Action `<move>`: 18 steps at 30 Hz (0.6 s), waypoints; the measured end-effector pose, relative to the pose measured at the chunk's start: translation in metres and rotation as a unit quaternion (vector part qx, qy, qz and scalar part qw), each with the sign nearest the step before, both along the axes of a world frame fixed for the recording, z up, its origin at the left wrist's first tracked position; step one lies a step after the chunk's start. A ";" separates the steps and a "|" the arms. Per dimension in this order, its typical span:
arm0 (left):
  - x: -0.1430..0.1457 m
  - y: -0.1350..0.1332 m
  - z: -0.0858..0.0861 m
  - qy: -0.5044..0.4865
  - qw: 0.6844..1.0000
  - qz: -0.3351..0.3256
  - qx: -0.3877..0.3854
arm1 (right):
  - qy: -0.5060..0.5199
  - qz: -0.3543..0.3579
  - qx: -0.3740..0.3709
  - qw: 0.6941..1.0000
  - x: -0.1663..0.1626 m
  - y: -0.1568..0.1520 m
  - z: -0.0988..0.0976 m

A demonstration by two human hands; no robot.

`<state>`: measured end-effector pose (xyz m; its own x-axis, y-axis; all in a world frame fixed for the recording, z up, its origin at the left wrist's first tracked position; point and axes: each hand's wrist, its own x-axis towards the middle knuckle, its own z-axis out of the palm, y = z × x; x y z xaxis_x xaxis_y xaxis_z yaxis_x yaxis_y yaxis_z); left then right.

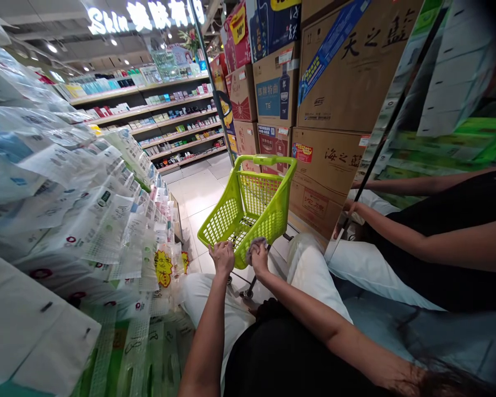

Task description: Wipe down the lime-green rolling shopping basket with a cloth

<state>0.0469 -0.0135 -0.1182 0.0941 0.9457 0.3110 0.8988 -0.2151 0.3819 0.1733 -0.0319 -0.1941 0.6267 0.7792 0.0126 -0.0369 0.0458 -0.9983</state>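
A lime-green plastic shopping cart [283,218] with lattice walls stands in front of me, its handle on the far side. My left hand [222,257] has its fingers closed over the cart's near rim at the left corner. In my right hand [259,259] is a bunched grey cloth [255,246], pressed against the outside of the cart's near wall. Part of the cloth is hidden by my fingers. Below the basket, the cart's wheels [246,294] show between my knees.
Plastic-wrapped packages [103,220] are piled close on my left, with a yellow price tag [163,268]. Stacked cardboard boxes [328,165] rise on the right beside a mirror-like panel reflecting me. Shelves of small goods [177,118] stand behind the tiled floor [194,190].
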 end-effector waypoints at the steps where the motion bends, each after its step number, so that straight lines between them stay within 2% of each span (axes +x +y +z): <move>1: 0.001 0.000 -0.001 0.004 1.000 0.001 0.004 | -0.018 -0.019 0.010 1.000 0.000 0.001 0.006; 4: 0.002 0.000 -0.001 0.010 1.000 0.004 0.007 | -0.096 -0.050 0.063 0.992 -0.001 0.004 0.015; 7: -0.004 0.000 0.000 0.026 0.999 -0.021 0.004 | -0.132 -0.051 0.060 0.988 0.000 0.002 0.002; 9: -0.017 0.000 0.003 0.048 0.996 -0.074 0.008 | -0.125 -0.057 0.024 0.990 0.003 0.000 -0.012; 11: -0.033 0.002 0.007 0.076 0.986 -0.151 0.008 | -0.113 -0.068 0.001 0.991 0.008 -0.001 -0.016; 13: -0.048 0.004 0.011 0.106 0.973 -0.206 0.007 | -0.116 -0.080 0.024 0.990 0.015 0.001 -0.006; 14: -0.054 0.005 0.012 0.120 0.970 -0.213 0.007 | -0.125 -0.081 0.051 0.988 0.017 0.002 0.003; 16: -0.058 0.005 0.014 0.145 0.968 -0.205 0.005 | -0.150 -0.072 0.115 0.979 0.019 0.005 0.022; 18: -0.055 0.004 0.014 0.158 0.968 -0.195 0.006 | -0.177 -0.047 0.140 0.973 0.016 0.005 0.028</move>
